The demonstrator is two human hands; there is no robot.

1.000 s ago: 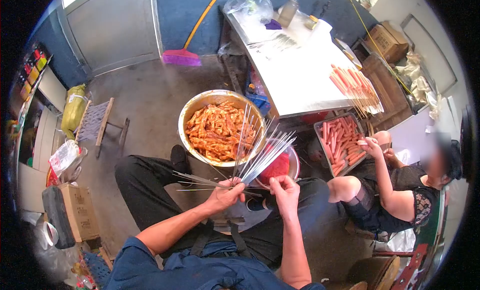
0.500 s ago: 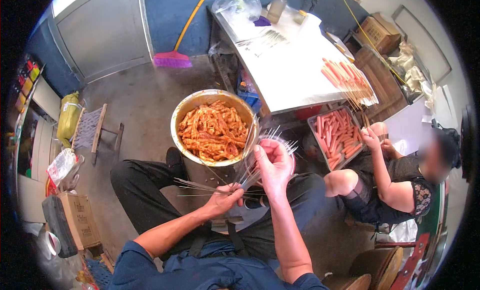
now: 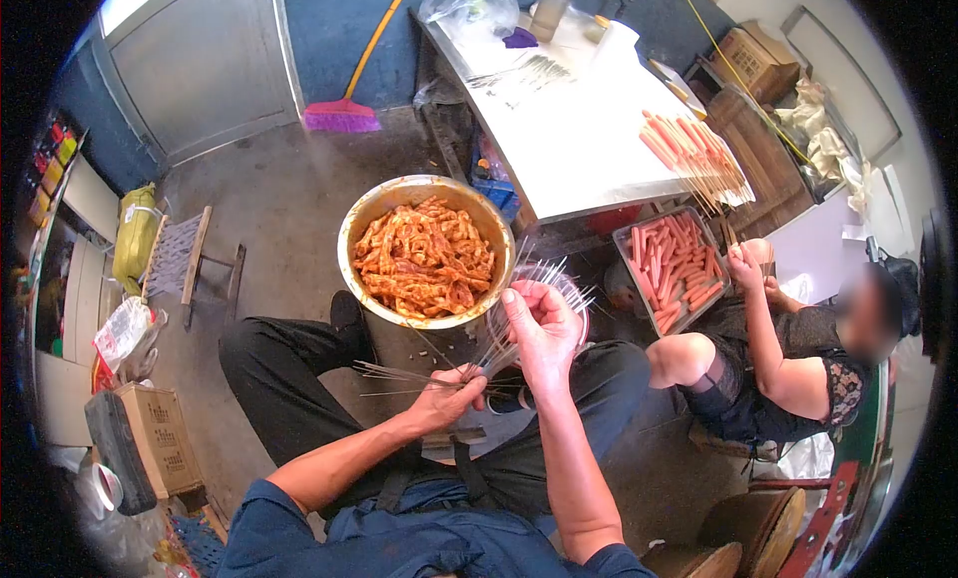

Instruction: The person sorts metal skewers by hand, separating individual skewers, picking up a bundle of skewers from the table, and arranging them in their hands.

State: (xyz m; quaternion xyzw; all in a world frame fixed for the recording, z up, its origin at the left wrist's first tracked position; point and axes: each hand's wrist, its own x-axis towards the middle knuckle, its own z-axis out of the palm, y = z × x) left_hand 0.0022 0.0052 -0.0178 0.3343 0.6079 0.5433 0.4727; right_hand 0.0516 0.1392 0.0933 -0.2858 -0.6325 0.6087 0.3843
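Note:
My left hand (image 3: pixel 448 396) is closed around a bundle of thin metal skewers (image 3: pixel 496 350) that fan out on both sides of it. Beside it, my right hand (image 3: pixel 546 323) is raised over the upper part of the bundle, thumb up and fingers curled; whether it grips a skewer is hidden. A large metal bowl (image 3: pixel 351 214) of reddish sauced meat pieces (image 3: pixel 427 259) stands just beyond my hands. Behind my right hand, another bowl is mostly hidden.
At the right a seated person (image 3: pixel 768 363) handles a stick beside a tray (image 3: pixel 627 247) of pink sausages (image 3: pixel 667 264). Skewered sausages (image 3: pixel 694 154) and loose skewers lie on a white table (image 3: pixel 559 169). A low stool (image 3: pixel 180 254) and broom (image 3: pixel 342 116) are at the left.
My right hand has risen from beside the skewers to over their upper part, its fingers now curled. My left hand still holds the bundle. The view has shifted slightly.

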